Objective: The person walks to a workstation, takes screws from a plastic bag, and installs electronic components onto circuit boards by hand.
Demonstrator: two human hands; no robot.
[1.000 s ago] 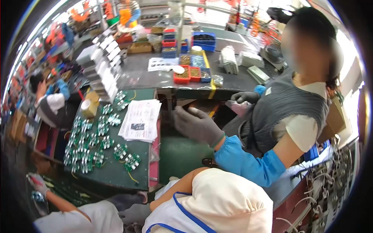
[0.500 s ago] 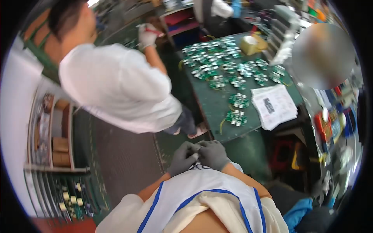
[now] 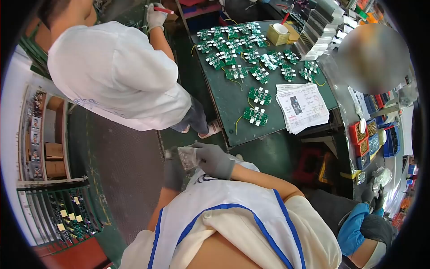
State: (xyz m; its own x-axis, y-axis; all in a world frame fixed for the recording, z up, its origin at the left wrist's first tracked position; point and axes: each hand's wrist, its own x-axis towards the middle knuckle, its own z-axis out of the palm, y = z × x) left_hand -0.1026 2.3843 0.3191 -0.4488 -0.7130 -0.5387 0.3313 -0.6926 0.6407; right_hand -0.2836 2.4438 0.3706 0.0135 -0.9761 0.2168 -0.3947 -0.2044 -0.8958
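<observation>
Head view: The small clear plastic bag of small pale pieces (image 3: 188,158) is hanging off the near-left corner of the dark green flat-topped table (image 3: 229,113), apart from it. Its long axis is running roughly up-down in view, upper end leaning slightly left; which end is the opening, cannot tell. The grey-gloved right hand (image 3: 216,160) is pinching the bag's right edge between thumb and fingers, and is sitting between bag and table corner. The grey-gloved left hand (image 3: 174,172) is blurring at the bag's left side, farther from the table; cannot tell if it is gripping.

Green circuit boards with white parts (image 3: 233,47) are covering much of the tabletop; two are lying toward the near corner. A stack of printed white sheets (image 3: 303,107) is resting along the table's right side. A yellowish block with a white round top (image 3: 278,34) and silver finned metal pieces (image 3: 319,31) are standing at the far right. A white-shirted co-worker (image 3: 118,74) is standing left of the table, holding a red pen-like tool (image 3: 163,10), legs closing off part of that side.
</observation>
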